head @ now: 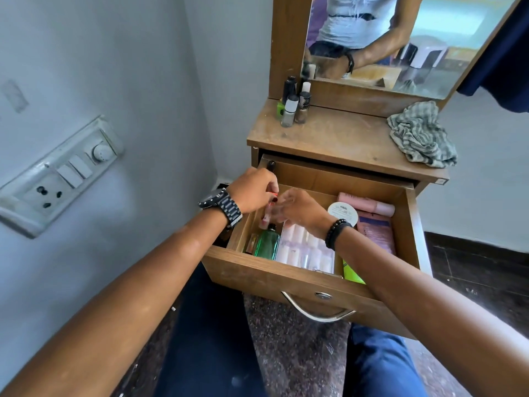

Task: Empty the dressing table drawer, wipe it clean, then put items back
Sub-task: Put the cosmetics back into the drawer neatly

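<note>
Plainly, the risk is small bottles slipping: the left hand pinches a small red-tipped item at the drawer's far left corner. The right hand, blurred, reaches just beside it, grip unclear. A green bottle lies below both hands; the cloth waits on the worktop beyond.

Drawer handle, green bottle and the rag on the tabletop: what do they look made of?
Drawer handle: looks like polished metal, with a bright silvery gleam. Green bottle: see-through green, glass or clear plastic, cannot tell which, with a dark cap. Rag: soft woven cloth, grey-and-white checked, lying crumpled in loose folds.
</note>
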Demonstrator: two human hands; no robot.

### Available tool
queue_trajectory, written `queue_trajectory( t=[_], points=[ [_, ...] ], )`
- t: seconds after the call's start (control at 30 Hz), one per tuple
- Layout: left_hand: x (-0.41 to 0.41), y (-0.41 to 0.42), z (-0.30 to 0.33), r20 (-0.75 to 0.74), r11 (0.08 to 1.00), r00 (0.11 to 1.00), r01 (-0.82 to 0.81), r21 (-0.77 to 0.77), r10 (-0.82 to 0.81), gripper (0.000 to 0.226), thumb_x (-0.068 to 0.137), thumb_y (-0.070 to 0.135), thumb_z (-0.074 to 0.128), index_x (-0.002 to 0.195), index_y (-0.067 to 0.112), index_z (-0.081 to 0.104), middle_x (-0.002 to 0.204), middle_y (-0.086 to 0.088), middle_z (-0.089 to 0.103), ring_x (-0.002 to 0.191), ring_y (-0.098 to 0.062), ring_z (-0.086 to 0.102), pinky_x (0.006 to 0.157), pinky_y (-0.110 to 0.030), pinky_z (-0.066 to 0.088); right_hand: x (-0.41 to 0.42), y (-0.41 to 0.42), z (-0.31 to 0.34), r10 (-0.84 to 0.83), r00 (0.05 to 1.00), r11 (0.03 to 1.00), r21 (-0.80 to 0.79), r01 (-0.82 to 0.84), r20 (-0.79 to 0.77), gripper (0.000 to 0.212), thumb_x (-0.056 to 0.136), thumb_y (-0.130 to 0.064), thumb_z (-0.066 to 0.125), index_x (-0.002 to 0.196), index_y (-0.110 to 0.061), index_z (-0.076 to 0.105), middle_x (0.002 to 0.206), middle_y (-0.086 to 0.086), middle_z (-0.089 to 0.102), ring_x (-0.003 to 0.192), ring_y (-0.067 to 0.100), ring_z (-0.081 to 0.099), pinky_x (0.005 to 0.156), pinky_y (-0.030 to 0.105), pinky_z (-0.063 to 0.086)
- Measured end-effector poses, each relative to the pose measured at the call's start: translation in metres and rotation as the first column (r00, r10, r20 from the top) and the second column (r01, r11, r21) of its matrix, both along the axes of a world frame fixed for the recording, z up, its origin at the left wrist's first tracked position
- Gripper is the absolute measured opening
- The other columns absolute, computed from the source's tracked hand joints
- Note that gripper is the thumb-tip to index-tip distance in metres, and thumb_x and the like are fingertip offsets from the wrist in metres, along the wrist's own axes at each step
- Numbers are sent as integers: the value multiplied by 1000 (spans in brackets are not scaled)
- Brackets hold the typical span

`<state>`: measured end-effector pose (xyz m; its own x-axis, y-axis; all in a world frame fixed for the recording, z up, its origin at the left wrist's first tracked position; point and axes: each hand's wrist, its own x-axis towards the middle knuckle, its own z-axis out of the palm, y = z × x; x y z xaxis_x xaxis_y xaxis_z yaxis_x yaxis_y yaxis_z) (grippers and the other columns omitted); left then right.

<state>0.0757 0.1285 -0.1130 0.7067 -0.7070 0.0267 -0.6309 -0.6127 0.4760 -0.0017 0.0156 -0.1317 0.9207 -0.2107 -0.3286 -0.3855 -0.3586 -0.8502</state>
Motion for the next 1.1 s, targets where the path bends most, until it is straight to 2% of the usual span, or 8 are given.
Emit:
queue_trajectory(
  t=[0.1,0.17,0.3,0.6,0.7,0.83,0.97,1.1],
  points=[
    [-1,-4,-4,87,993,996,19,117,-29,10,87,15,62,96,14,66,103,-4,66,103,-19,57,102,-38,38,12,5,-7,-12,999,991,-132,7,-37,25,80,-16,74,69,-19,52,73,1,58,63,10,53,50,17,42],
    [-2,-6,-5,191,974,976,60,216,-102,11,88,11,58,96,15,63,103,-3,64,104,-20,55,108,-42,27,19,9,-12,-36,999,973,-227,32,-12,22,77,-17,76,80,-17,55,89,4,62,82,16,58,66,24,49],
    [-3,-2,-7,380,933,895,94,348,-232,18,87,10,56,103,14,63,111,-5,51,107,-22,44,92,-39,33,26,12,-16,-57,998,945,-320,59,15,53,74,-20,78,116,-4,49,115,10,58,108,24,55,77,23,44],
    [-6,6,-10,413,906,877,56,420,-246,18,86,19,56,93,9,68,112,-7,41,100,-24,38,79,-32,39,21,15,-15,103,993,873,-473,-119,-59,25,78,-23,75,94,-5,70,100,10,68,88,21,59,69,23,45],
    [-1,10,-11,334,948,923,85,308,-191,17,88,18,55,96,13,70,106,-4,39,98,-22,37,76,-29,37,20,8,-15,65,997,922,-380,-71,-29,14,74,-16,78,84,-6,74,93,5,70,82,11,57,56,10,36],
    [5,17,-1,148,1000,989,13,-19,-10,24,92,12,53,110,16,67,103,-1,44,105,-19,43,87,-27,40,16,-10,4,-24,997,977,-209,39,72,3,79,-4,72,80,-7,70,79,-1,67,73,5,58,57,8,40],
    [9,13,21,174,974,980,-53,-218,92,23,93,12,52,112,16,64,104,1,48,93,-13,47,77,-18,36,21,-26,32,-56,986,985,-155,81,159,9,80,-7,73,77,-13,68,66,-6,61,55,0,49,42,6,36],
    [17,-8,41,225,930,962,-65,-363,155,25,94,12,50,115,13,62,104,-1,51,86,-7,44,70,-14,36,33,-40,59,-92,951,990,-76,119,295,6,83,-5,69,79,-9,65,71,3,62,54,7,49,46,15,40]
  ],
)
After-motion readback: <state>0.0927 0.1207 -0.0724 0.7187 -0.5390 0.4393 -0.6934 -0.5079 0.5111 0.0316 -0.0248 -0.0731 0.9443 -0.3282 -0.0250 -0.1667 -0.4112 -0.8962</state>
